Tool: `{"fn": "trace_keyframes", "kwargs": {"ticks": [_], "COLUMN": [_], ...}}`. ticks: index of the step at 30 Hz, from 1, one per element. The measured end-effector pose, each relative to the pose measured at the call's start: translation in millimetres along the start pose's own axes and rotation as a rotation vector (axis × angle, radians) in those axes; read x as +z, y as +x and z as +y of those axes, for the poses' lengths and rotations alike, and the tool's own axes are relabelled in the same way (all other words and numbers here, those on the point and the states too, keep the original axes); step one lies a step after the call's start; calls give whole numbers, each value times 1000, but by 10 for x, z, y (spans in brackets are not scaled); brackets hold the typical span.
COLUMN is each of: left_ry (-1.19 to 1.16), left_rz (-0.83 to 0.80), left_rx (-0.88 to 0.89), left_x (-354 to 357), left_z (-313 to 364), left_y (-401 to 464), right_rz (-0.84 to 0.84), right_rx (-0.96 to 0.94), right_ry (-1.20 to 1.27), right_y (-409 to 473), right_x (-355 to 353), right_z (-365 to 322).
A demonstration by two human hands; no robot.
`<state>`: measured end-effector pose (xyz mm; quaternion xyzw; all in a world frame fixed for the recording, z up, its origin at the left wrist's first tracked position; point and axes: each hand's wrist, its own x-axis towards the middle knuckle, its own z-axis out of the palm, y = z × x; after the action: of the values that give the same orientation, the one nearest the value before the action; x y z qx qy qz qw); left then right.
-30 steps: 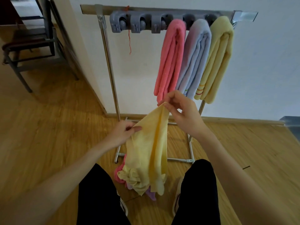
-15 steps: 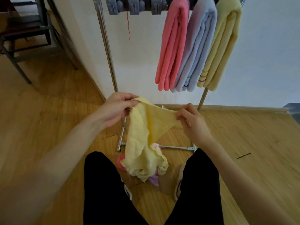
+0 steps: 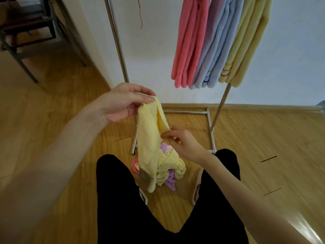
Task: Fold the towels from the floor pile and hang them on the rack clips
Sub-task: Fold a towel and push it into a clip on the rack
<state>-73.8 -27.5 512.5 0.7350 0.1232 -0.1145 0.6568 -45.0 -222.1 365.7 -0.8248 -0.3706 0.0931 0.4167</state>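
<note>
A pale yellow towel [image 3: 149, 138] hangs crumpled between my hands above the floor pile. My left hand [image 3: 123, 104] pinches its top corner. My right hand [image 3: 182, 143] grips an edge lower down, to the right. Beneath it lies the floor pile [image 3: 169, 180], with purple and pink cloth showing. On the metal rack [image 3: 117, 41] hang three folded towels: a pink towel [image 3: 188, 41], a light blue towel [image 3: 216, 44] and a yellow towel [image 3: 246, 43]. The rack clips are cut off by the top of the frame.
The rack's base frame [image 3: 210, 127] lies on the wooden floor by a white wall. A dark metal chair [image 3: 26, 32] stands at the back left. My legs in black trousers and my shoes flank the pile. A red thread [image 3: 140, 13] dangles from the rack.
My left hand rose and now holds the towel's top corner, while my right hand dropped down along its edge. The view tilted down, so the clips left the frame.
</note>
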Motion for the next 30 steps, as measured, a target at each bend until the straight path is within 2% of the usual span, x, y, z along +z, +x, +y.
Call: {"fn": "trace_keyframes", "kwargs": {"ticks": [2,4,6,11,15,19,25,30], "left_ry": [11,22,23,17,-22,-38,319,683], "left_rz": [-6,-6,-1,33,50,131,266,397], "left_rx": [-10,-13,-12,-4,0,31,89,158], "left_x": [10,20,23,14,-2,-56,-184,-227], "left_z": [13,19,21,47,48,59,126,186], "left_y": [-13,-24,-35,-52,-48,-52,-95,-56], "right_rz": [-64,-107,-105,-61,38,145,288,288], "right_rx": [96,180,197,121,93,80,-41,-65], "right_ry": [108,324,442,443,418,347,83,-41], "right_y": [37,60,70,57,36,4,35,176], "right_x": [28,16,2,-3,-33,-175,-621,-1007], "right_z": [-49,-142,-171,-144,-163,-149,-137,-236]}}
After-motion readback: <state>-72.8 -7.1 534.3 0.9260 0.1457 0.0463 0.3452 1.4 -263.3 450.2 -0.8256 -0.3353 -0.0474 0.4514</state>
